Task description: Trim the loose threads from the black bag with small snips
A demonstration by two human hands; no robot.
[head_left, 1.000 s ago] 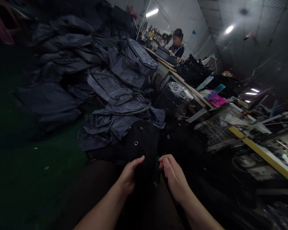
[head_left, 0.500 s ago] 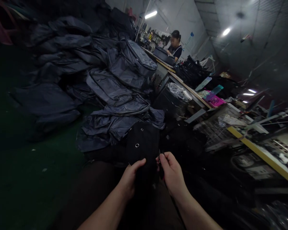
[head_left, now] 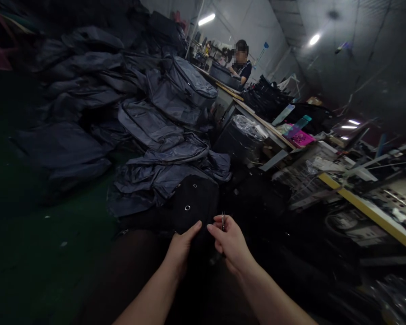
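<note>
Across my lap lies a black fabric bag (head_left: 203, 196) with metal eyelets in its upper face. My left hand (head_left: 182, 246) is closed on its near edge, thumb on top and the other fingers hidden beneath the cloth. Just to the right, my right hand (head_left: 232, 241) is curled around small thread snips (head_left: 223, 221), whose narrow metal blades point up and away. The rest of the snips is hidden in the palm. Thumb and forefinger come close to the bag's right side; whether they touch it I cannot tell in the dark.
A heap of dark grey-blue bags (head_left: 155, 126) fills the floor ahead and left. To the right stand a workbench (head_left: 253, 113), a pink basket (head_left: 299, 136) and a yellow-edged table (head_left: 368, 214). A person (head_left: 242, 63) works at the far bench. A red plastic stool (head_left: 2, 40) is far left.
My right hand has turned and moved slightly left and inward, so the snips' blades now show upright. My left hand keeps its hold on the bag. The whole view has shifted a little.
</note>
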